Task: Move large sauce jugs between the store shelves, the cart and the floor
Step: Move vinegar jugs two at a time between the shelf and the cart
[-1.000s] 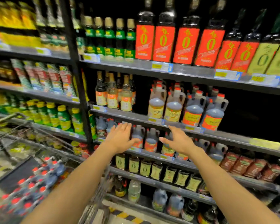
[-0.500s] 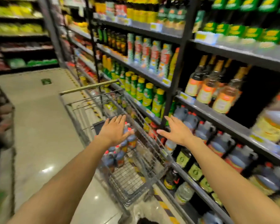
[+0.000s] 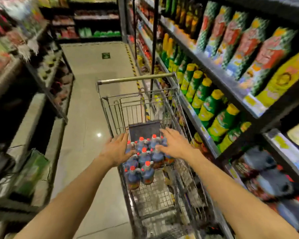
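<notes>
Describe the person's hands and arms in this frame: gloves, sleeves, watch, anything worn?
Nothing worn shows. The left hand and right hand are bare, with no gloves. No rings are visible, though motion blur limits fine detail. Both forearms are uncovered from the wrists back to the frame's bottom edge: no sleeves, watch, bracelet or wristband in view. No markings can be made out.

A cluster of dark, blue-grey plastic sauce jugs with red caps stands upright, packed close together, in the middle of a grey wire shopping cart. More such jugs, blurred, sit on a low store shelf at right.
</notes>
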The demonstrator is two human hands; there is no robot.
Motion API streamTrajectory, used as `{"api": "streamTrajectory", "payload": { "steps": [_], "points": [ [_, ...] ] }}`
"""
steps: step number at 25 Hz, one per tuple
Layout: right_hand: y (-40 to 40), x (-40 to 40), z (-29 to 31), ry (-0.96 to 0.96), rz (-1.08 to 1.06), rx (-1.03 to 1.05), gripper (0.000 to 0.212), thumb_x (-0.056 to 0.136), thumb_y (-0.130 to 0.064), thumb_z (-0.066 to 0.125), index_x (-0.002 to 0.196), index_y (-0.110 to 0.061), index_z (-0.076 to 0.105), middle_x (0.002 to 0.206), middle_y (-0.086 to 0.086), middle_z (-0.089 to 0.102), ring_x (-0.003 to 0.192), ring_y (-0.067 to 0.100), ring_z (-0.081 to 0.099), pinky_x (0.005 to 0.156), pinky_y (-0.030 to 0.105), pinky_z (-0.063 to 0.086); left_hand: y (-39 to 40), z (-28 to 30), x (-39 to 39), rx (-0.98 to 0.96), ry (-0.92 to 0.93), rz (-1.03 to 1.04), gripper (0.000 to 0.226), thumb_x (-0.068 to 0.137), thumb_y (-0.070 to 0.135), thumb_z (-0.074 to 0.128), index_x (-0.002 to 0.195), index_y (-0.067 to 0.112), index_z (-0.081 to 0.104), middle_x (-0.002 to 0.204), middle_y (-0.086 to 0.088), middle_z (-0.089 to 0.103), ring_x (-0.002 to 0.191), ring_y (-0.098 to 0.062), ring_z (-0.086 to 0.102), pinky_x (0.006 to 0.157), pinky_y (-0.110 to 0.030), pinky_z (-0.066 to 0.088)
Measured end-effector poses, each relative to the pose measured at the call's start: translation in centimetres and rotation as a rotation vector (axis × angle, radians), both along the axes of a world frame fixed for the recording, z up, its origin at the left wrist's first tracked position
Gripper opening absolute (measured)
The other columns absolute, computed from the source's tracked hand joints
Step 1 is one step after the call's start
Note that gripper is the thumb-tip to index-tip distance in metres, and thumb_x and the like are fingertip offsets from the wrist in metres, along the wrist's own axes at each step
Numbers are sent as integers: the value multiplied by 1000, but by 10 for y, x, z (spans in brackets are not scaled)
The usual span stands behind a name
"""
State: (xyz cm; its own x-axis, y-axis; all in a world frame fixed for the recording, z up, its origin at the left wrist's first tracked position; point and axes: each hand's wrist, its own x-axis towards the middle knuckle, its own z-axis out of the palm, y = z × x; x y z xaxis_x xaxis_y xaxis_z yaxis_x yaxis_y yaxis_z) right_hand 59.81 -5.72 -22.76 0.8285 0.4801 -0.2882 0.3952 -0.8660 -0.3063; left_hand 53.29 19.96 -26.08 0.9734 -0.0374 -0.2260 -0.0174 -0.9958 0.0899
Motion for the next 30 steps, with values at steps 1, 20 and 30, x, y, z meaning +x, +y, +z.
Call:
{"api": "streamTrajectory", "payload": {
  "steps": [1, 20, 30],
  "points": [
    [4, 10, -13, 12, 27, 7, 89, 97, -63, 51, 163, -16, 15, 170, 11, 12, 157, 27, 13, 125, 40, 16, -5, -7, 6, 6, 15, -10, 109, 83, 84, 19, 162, 10, 10, 166, -9, 23, 152, -26, 25, 125, -45, 18],
    [41, 42, -296, 285, 209, 56, 43, 100, -32, 60, 134, -7, 53, 131, 13, 61, 124, 34, 53, 95, 39, 37, -45, -230, 44, 65, 400, 159, 36, 94, 34, 62, 122, 11, 58, 123, -16, 66, 115, -39, 64, 88, -40, 52],
    [-7, 31, -293, 236, 77, 102, 29, 99, -20, 61, 125, -8, 56, 121, 13, 63, 116, 36, 56, 94, 45, 45, -65, -224, 45, -41, 400, 181, 30, 95, 29, 58, 117, 10, 64, 119, -18, 68, 113, -41, 64, 87, -44, 52]
  ]
}}
